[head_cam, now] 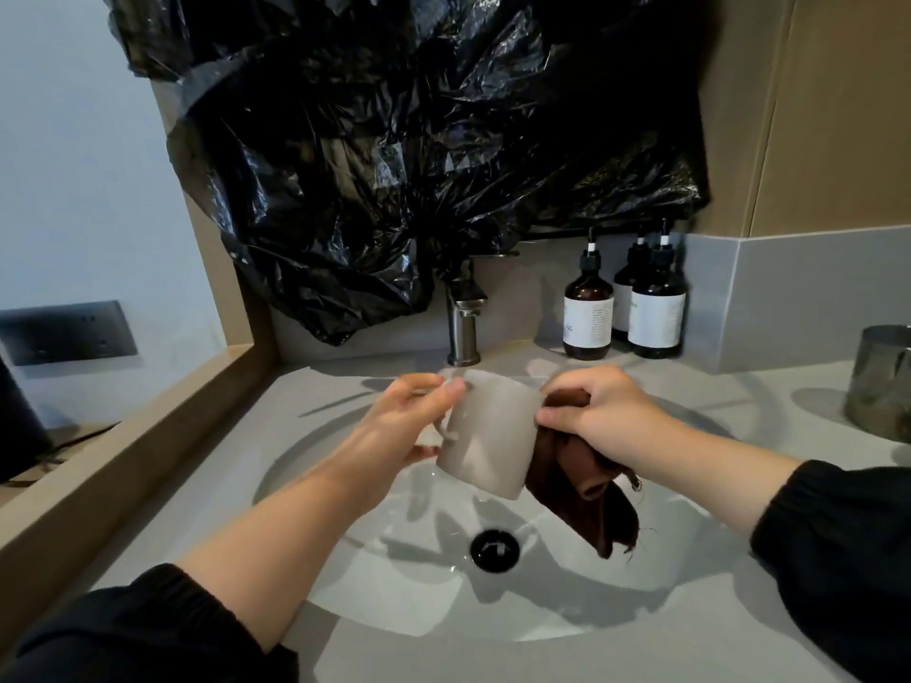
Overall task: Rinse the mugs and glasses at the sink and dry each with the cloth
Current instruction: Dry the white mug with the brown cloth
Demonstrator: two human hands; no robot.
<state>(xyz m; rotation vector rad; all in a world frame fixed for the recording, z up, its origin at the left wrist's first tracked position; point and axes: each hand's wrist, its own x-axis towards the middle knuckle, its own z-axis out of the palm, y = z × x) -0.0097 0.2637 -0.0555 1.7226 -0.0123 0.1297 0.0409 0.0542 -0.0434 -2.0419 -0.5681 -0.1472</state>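
A pale grey mug [488, 436] is tilted above the sink basin [394, 574], its mouth pointing away from me toward the tap. My left hand [409, 421] grips it on the left, where its handle is, with fingers over the rim. My right hand [596, 411] holds a dark brown cloth [586, 490] against the mug's right side; the cloth hangs down over the basin. No water runs from the tap [463, 317].
Three brown pump bottles [589, 313] stand at the back right of the counter. A metal container [882, 382] sits at the far right. Black plastic sheeting [394, 140] covers the wall above the tap. A wooden ledge [123, 436] borders the left side.
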